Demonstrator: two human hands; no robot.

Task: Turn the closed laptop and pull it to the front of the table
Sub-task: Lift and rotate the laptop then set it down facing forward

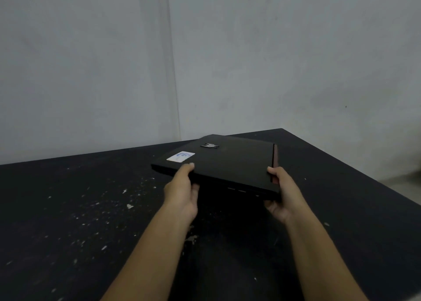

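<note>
A closed black laptop [230, 162] with a silver logo and a white sticker on its lid sits toward the back of the black table [68, 209], its near edge raised off the surface. My left hand [182, 191] grips the near edge at the left, thumb on the lid and fingers underneath. My right hand [284, 193] holds the near right corner, beside the reddish hinge strip, in the same way.
The tabletop is dark and speckled with white paint flecks on the left and middle. A grey wall [205, 61] stands right behind the table. The table's right edge runs diagonally down the right side, with floor beyond it.
</note>
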